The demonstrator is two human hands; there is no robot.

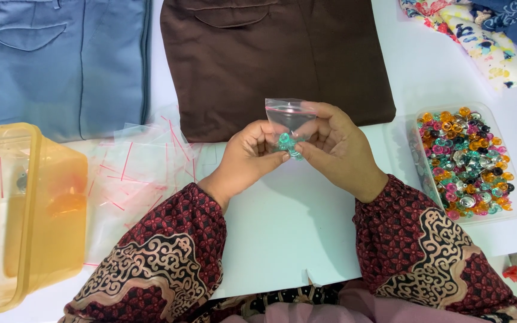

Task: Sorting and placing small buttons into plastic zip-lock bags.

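My left hand (248,157) and my right hand (335,149) meet over the white table (294,221), both pinching a small clear zip bag (287,115) with a red seal line. Several teal beads (288,143) sit at the bag's bottom, between my fingertips. The bag stands upright, its top edge above my fingers. A clear plastic tray (513,206) full of mixed coloured beads lies to the right of my right hand. A loose pile of empty clear zip bags (139,161) lies to the left of my left hand.
A yellow translucent tub (28,221) stands at the left edge. Folded blue trousers (61,60) and brown trousers (270,54) lie at the back. Patterned cloth (480,30) sits at the back right corner. My patterned sleeves (163,263) fill the foreground.
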